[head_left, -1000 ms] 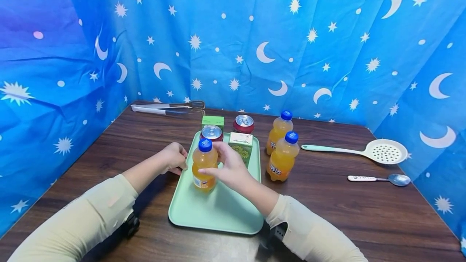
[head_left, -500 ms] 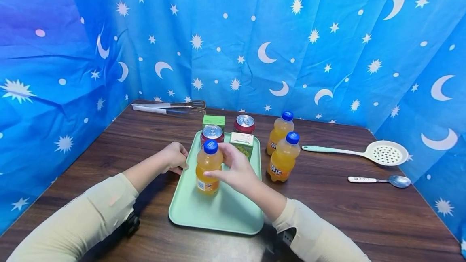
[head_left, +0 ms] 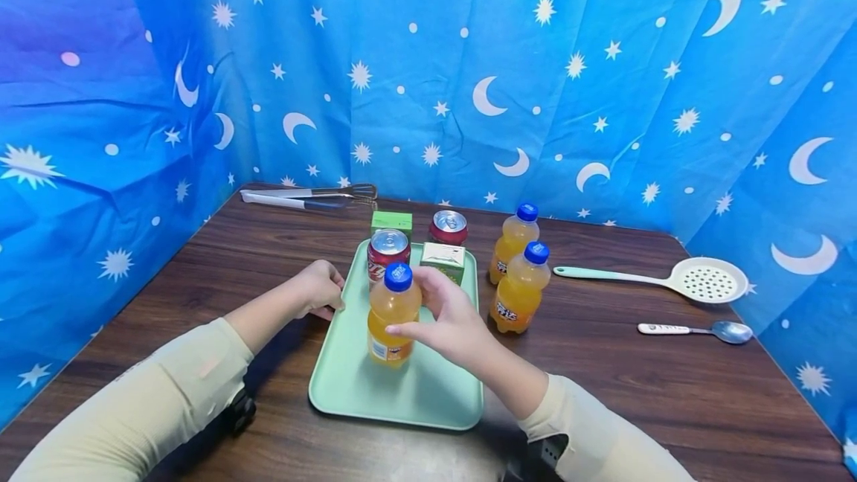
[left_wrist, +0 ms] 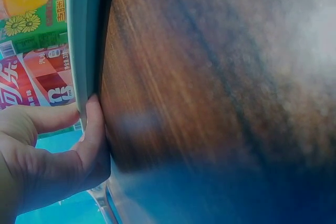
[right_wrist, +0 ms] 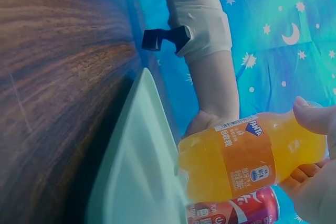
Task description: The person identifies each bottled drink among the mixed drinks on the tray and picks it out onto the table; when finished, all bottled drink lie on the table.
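Observation:
My right hand (head_left: 451, 322) grips an orange soda bottle (head_left: 391, 322) with a blue cap, thumb on the near side. The bottle stands upright over the middle of the pale green tray (head_left: 348, 396); in the right wrist view its base is right at the tray's surface. With thumb and fingers my left hand (head_left: 320, 290) pinches the tray's left rim, plain in the left wrist view, where the rim (left_wrist: 81, 51) passes between them. Behind the bottle, a red soda can (head_left: 388, 253) and a green drink carton (head_left: 444, 262) stand on the tray.
Two more orange soda bottles (head_left: 518, 300) stand right of the tray. A second red can (head_left: 448, 227) and green carton (head_left: 391, 222) are at its far end. A whisk (head_left: 335, 193) lies at the back left, a skimmer (head_left: 708, 280) and spoon (head_left: 730, 332) at the right.
My right hand has moved the orange soda bottle rightward and a little nearer to me over the tray, uncovering more of the red can. My left hand stays at the rim.

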Demonstrator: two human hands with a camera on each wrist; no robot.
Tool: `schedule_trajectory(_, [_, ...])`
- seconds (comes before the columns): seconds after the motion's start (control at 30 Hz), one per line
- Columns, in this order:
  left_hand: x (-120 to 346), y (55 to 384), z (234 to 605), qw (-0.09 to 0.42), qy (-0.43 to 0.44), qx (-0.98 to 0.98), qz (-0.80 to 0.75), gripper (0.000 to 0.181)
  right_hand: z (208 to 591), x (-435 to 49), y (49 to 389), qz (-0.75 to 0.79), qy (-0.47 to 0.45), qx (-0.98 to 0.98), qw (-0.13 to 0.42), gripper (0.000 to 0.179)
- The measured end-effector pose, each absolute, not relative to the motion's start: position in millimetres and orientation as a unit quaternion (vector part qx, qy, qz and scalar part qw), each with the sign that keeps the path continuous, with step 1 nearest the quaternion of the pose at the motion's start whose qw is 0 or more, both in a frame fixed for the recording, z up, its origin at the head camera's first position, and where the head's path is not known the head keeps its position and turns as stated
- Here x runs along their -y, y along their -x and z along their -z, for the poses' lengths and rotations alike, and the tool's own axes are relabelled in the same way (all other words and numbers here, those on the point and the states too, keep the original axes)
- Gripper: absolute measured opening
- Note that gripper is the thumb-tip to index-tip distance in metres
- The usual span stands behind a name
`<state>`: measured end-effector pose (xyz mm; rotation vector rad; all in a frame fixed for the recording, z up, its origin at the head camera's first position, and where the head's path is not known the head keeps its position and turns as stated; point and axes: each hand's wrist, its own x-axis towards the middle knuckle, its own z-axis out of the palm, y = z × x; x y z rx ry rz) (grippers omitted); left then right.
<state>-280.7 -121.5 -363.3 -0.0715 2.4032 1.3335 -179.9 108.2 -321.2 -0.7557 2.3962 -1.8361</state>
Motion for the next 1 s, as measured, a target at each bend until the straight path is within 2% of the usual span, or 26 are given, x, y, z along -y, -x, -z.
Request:
schedule_trajectory(0.43, [120.7, 278.0, 361.9, 0.190, 0.021, -0.858, -0.476, 0.027, 317.2, -126.0, 165.6, 0.619, 0.302, -0.725, 0.009, 0.057])
schedule_trajectory(1.0, [122.3, 281.3, 363.0, 0.202, 0.016, -0.855, -0.477, 0.030, 312.3, -155.3, 152.6, 0.629, 0.296, -0.718, -0.015, 0.058])
